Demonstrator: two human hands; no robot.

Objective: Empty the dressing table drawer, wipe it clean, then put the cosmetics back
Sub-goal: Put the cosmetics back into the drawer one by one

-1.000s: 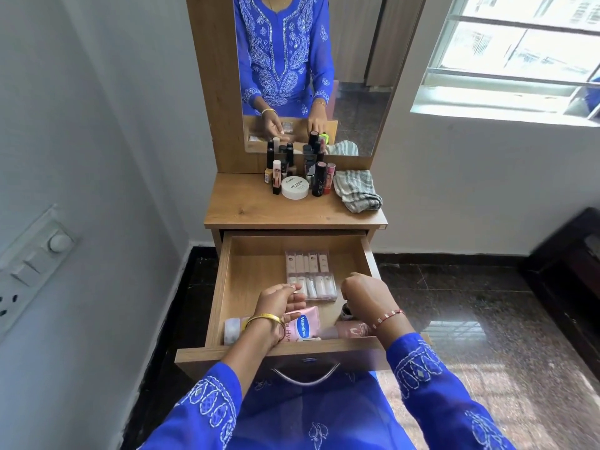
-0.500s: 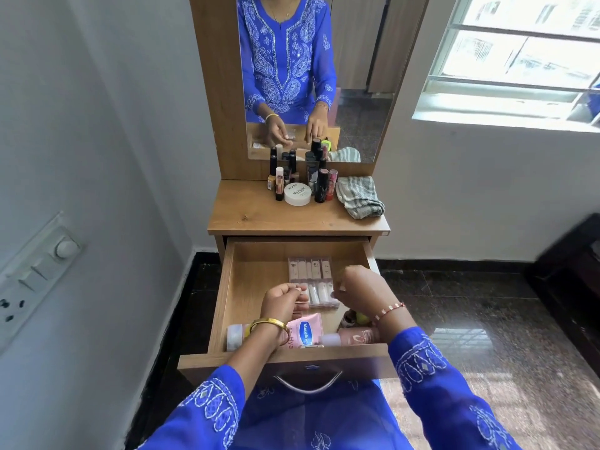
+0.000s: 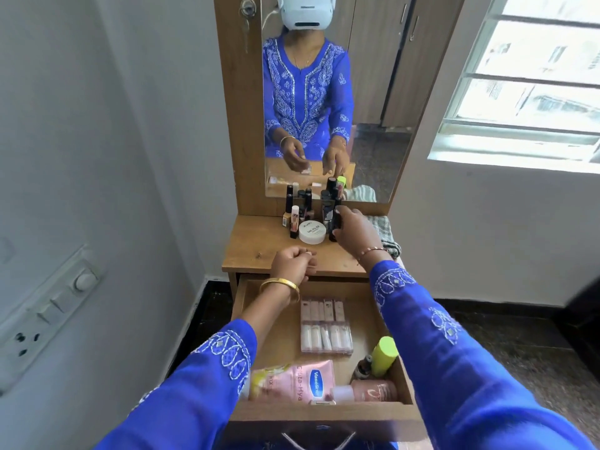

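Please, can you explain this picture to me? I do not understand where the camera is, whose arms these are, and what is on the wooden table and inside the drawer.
The camera sits on the person's head and looks forward and down, so the two blue-sleeved arms are the person's own. The mirror shows the same person from the front.

On the dressing table top stand small cosmetic bottles, a white round jar and a striped cloth.

The open drawer holds a clear case of small tubes, a pink Vaseline pouch, a pink bottle and a yellow-green bottle.

The right hand grips a dark tube on the table top. The left hand is curled, pinching something small that I cannot identify.
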